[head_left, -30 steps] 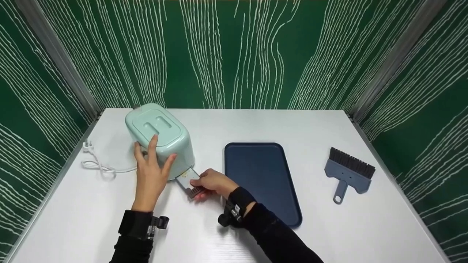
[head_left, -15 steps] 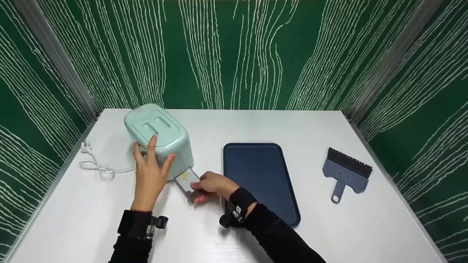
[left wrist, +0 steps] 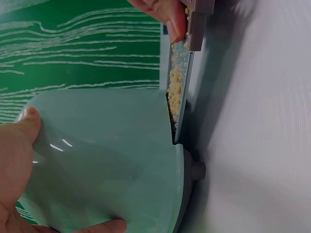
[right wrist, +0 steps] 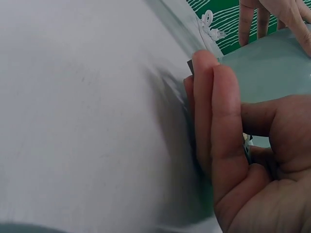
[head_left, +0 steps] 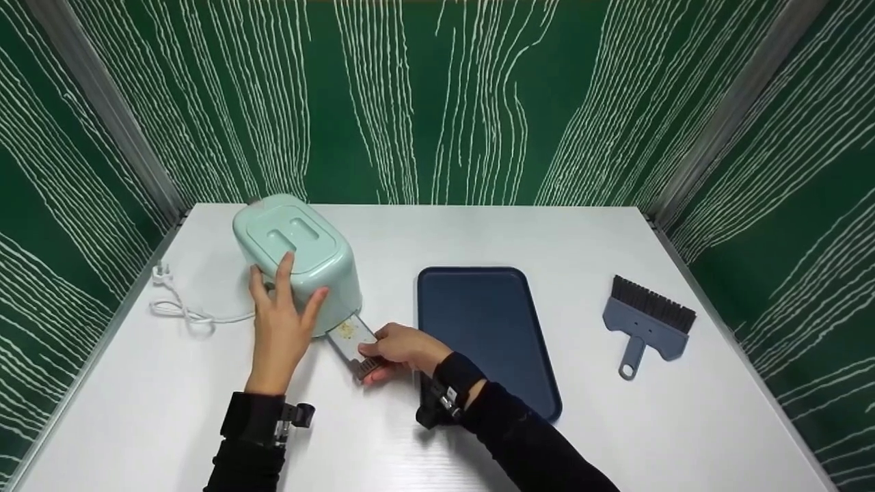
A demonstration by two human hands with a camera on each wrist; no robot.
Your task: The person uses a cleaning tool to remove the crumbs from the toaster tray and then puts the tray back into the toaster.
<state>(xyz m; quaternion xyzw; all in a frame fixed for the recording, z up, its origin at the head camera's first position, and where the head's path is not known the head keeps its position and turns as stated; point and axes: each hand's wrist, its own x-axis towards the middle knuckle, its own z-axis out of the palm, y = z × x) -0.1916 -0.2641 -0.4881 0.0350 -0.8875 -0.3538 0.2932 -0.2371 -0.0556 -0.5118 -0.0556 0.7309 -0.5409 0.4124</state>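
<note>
A mint green toaster (head_left: 338, 283) with a lid on top stands at the left of the white table, turned at an angle. My left hand (head_left: 277, 342) rests on its near end with spread fingers, one reaching onto the lid's edge. From the base of that end sticks a flat grey crumb tray (head_left: 353, 335), partly inside the toaster. My right hand (head_left: 405, 347) pinches its outer end, thumb on top and fingers beneath. Yellowish crumbs (left wrist: 175, 92) lie on the crumb tray in the left wrist view. In the right wrist view, my fingers (right wrist: 226, 121) hide most of it.
A dark blue rectangular tray (head_left: 478, 314) lies right of the toaster, partly under my right forearm. Farther right lies a grey-blue brush (head_left: 646, 324) with dark bristles. A white power cord (head_left: 198, 316) with its plug lies left of the toaster. Green patterned walls surround the table.
My right hand has shifted slightly towards the near right, drawing the crumb tray a little farther out, with more crumbs showing. My left hand stays on the toaster.
</note>
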